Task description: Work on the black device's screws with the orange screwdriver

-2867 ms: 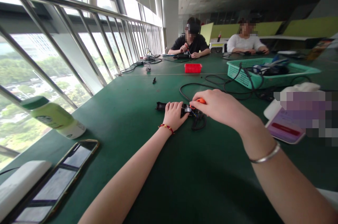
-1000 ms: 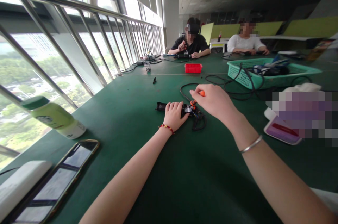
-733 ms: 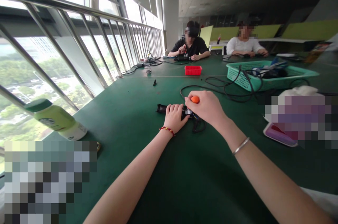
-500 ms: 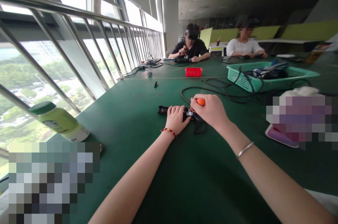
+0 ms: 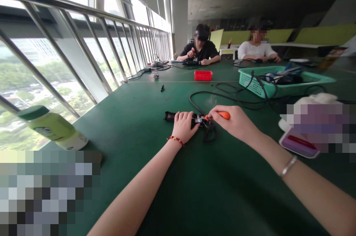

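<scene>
A small black device [image 5: 170, 116] with exposed parts and a looped black cable lies on the green table [image 5: 194, 191]. My left hand [image 5: 183, 125] rests on top of it, fingers curled down, pressing it to the table. My right hand [image 5: 236, 123] is closed on an orange-handled screwdriver [image 5: 222, 115]. The tool lies nearly level, its tip pointing left into the device's open end, just beside my left fingers.
A green-capped bottle [image 5: 52, 128] lies at the left by the window railing. A red tray [image 5: 203, 75] and a teal basket [image 5: 280, 80] with cables stand farther back. A pink-cased phone [image 5: 299, 145] lies at the right. Two people work at the far end.
My right hand has swung to the right and lowered, so the screwdriver went from steep to nearly level. My left hand stayed on the device. The view shifted slightly.
</scene>
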Available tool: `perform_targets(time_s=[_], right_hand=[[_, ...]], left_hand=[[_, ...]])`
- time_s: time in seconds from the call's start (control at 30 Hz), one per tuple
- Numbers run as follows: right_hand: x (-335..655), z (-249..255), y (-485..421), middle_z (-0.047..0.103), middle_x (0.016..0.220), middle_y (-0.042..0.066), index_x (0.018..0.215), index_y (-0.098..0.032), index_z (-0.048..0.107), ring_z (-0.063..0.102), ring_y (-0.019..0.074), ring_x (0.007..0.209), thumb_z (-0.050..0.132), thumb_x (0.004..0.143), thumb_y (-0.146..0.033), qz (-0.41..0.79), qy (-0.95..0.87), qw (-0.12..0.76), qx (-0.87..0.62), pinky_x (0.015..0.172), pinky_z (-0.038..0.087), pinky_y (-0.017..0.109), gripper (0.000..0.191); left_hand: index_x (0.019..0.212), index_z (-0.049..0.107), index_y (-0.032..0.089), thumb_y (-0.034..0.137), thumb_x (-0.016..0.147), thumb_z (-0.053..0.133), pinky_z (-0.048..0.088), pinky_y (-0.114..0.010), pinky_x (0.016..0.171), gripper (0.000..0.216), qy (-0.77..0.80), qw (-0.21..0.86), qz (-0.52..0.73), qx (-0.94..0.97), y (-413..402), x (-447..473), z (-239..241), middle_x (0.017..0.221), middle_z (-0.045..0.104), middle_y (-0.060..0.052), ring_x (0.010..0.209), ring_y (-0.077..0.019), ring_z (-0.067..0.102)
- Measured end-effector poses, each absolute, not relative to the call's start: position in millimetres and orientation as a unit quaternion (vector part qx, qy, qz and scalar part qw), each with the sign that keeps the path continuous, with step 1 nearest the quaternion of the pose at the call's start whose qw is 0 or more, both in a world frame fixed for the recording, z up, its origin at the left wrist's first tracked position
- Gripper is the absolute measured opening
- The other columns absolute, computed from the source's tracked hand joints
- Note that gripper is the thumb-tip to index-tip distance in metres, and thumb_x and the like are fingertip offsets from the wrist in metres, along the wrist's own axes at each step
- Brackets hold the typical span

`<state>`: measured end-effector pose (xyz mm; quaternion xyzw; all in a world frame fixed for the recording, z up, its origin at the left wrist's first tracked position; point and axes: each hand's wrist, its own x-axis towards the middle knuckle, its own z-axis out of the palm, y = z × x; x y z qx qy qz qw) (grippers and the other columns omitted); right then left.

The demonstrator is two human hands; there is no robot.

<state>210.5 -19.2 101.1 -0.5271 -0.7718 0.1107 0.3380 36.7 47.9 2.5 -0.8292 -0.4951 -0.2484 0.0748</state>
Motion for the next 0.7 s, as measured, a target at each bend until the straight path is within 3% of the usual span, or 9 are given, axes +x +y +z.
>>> perform_targets(time_s=[0.3, 0.43, 0.53, 0.6, 0.7], right_hand=[[216, 101, -2, 0.065, 0.070, 0.002, 0.070, -0.017, 0.065, 0.055, 0.0138, 0.060, 0.044, 0.082, -0.030, 0.164, -0.736, 0.396, -0.524, 0.056, 0.041, 0.025, 0.027], [221, 94, -7, 0.060, 0.068, -0.001, 0.085, -0.019, 0.059, 0.054, 0.0126, 0.059, 0.052, 0.078, -0.031, 0.148, -0.714, 0.423, -0.538, 0.058, 0.041, 0.024, 0.015], [226, 90, -11, 0.054, 0.061, -0.005, 0.099, -0.020, 0.051, 0.052, 0.0126, 0.055, 0.058, 0.074, -0.031, 0.114, -0.689, 0.442, -0.562, 0.056, 0.040, 0.024, 0.028], [229, 88, -12, 0.056, 0.067, -0.003, 0.102, -0.020, 0.049, 0.054, 0.0128, 0.057, 0.059, 0.072, -0.028, 0.099, -0.687, 0.455, -0.558, 0.057, 0.041, 0.024, 0.033], [230, 87, -13, 0.063, 0.080, 0.001, 0.098, -0.021, 0.053, 0.058, 0.0134, 0.064, 0.058, 0.073, -0.024, 0.092, -0.701, 0.456, -0.540, 0.060, 0.043, 0.024, 0.025]], left_hand=[[0.121, 0.047, 0.015, 0.042, 0.084, 0.050, 0.025, -0.044, 0.106, 0.045, -0.496, 0.070, -0.246, -0.830, 49, 37, 3, 0.116, 0.057, -0.009, 0.111, -0.0257, 0.047], [0.122, 0.046, 0.014, 0.043, 0.085, 0.049, 0.024, -0.044, 0.107, 0.047, -0.499, 0.067, -0.243, -0.829, 50, 37, 3, 0.118, 0.056, -0.010, 0.113, -0.0257, 0.046], [0.123, 0.046, 0.014, 0.043, 0.085, 0.049, 0.024, -0.044, 0.107, 0.048, -0.499, 0.063, -0.245, -0.829, 50, 37, 3, 0.119, 0.056, -0.010, 0.114, -0.0256, 0.045], [0.123, 0.045, 0.015, 0.043, 0.085, 0.049, 0.024, -0.044, 0.107, 0.048, -0.498, 0.062, -0.247, -0.829, 51, 37, 3, 0.119, 0.056, -0.009, 0.114, -0.0256, 0.045], [0.123, 0.046, 0.015, 0.044, 0.085, 0.049, 0.024, -0.044, 0.107, 0.048, -0.499, 0.061, -0.246, -0.829, 51, 37, 2, 0.119, 0.056, -0.009, 0.114, -0.0256, 0.045]])
